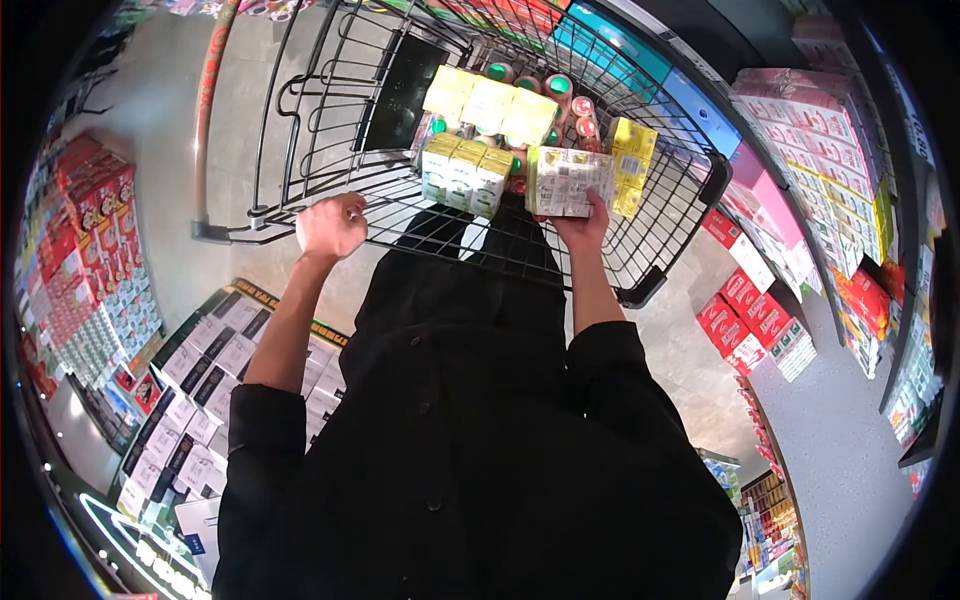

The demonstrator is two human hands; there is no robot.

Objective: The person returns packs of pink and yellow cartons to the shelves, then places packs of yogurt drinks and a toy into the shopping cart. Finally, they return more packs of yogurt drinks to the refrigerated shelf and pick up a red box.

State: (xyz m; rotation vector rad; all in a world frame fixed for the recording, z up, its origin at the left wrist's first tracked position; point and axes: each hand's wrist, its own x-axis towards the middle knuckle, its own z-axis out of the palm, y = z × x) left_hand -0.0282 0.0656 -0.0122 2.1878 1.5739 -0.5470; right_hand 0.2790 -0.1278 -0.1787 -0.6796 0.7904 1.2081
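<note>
My right hand point(583, 230) is closed on the near edge of a shrink-wrapped pack of drink cartons point(560, 185), held over the shopping cart point(640, 275). My left hand point(332, 226) is curled round the cart's near wire rim, fingers closed. Inside the cart, a green-and-white carton pack point(465, 175) sits left of the held pack. Yellow cartons point(490, 105) lie behind it, above several bottles with green caps point(558, 84). Red-capped bottles point(586, 127) stand to their right. A yellow pack point(634, 165) rests against the right side.
The cart's orange handle point(210, 90) is at the left. Stacked white boxes point(205, 375) and red gift boxes point(95, 240) stand on the left. On the right are stacked pink-and-white cartons point(810, 130) and red boxes point(745, 310) by a grey ledge point(830, 440).
</note>
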